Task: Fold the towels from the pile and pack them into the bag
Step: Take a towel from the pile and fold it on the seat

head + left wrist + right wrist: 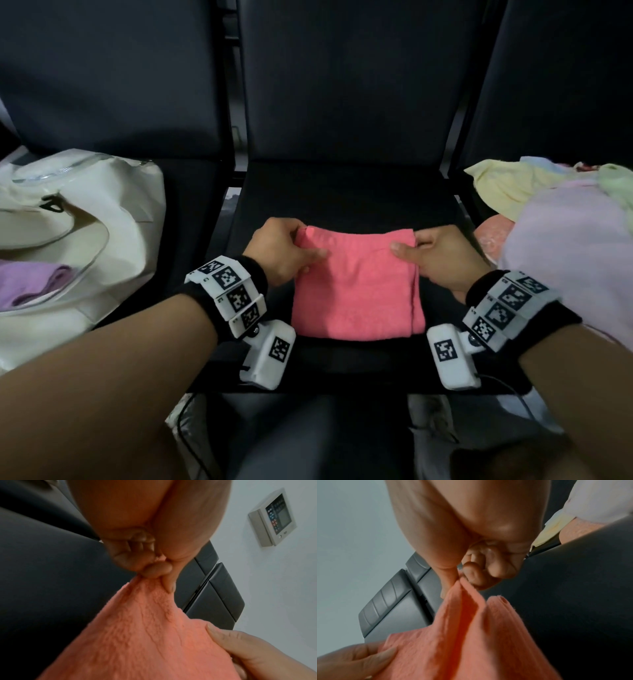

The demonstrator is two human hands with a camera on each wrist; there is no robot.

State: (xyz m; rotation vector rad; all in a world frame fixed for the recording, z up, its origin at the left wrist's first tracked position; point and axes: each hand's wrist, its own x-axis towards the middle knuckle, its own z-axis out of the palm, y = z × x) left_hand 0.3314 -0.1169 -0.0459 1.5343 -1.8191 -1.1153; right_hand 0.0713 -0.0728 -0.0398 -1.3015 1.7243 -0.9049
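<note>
From the head view, a folded coral-pink terry towel (356,287) lies on the middle black padded chair seat (342,192), the left hand (281,251) pinching its far left corner and the right hand (442,260) its far right corner, with the cream canvas tote bag (102,219) on the left seat and the pile of pastel towels (548,219) on the right. Left wrist view: thumb and forefinger clamp tight on the raised corner. Right wrist view: the same narrow pinch, the towel's layered edges showing beside it.

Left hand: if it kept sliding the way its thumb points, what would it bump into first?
Probably the right hand. The left hand pinches one far corner of the pink towel, thumb pointing across it toward the other corner, which the right hand holds.
</note>
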